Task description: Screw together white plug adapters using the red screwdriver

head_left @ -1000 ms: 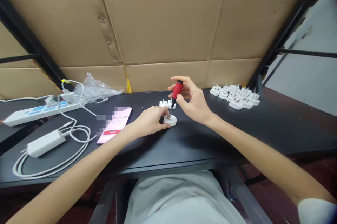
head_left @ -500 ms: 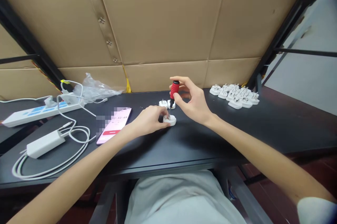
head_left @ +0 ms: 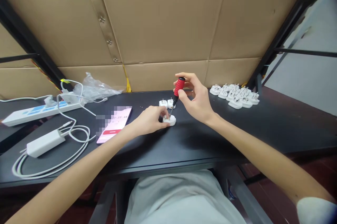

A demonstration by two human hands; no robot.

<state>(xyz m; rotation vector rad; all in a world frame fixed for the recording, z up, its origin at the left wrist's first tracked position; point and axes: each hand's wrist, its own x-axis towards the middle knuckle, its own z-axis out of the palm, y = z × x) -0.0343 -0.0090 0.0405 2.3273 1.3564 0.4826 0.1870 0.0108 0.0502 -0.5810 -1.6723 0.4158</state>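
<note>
- First up, the white plug (head_left: 170,121): a squat, rounded plastic body sitting on the bench (head_left: 210,140), right at the fingertips of our left grip (head_left: 149,120). The fingers cover much of its top, so we can't make out much detail.
- Our left grip is clamped down on it from above. We'd guess that's to stop the plug sliding or spinning on the smooth black top.
- Our right grip (head_left: 196,99) is clamped on a screwdriver (head_left: 179,87) with a red-and-black handle, just above the left grip. It's held in the fingers rather than the fist, probably for fine control. The thin shaft slants down at the plug, but we can't tell if the tip is touching.
- Just beyond the left grip sit two more white plugs (head_left: 167,103), side by side with metal pins up, close to the one we're holding.
- Well off past the right grip is a cluster of white plugs (head_left: 234,94), probably kept there to leave working room.
- Left of the left grip lies a phone (head_left: 117,124) with a pink screen showing a timer, partly pixelated, angled so we can read it.
- Further left are a white power strip (head_left: 39,110), a white charger (head_left: 45,142) with looped cable (head_left: 50,168), and a clear plastic bag (head_left: 94,89).
</note>
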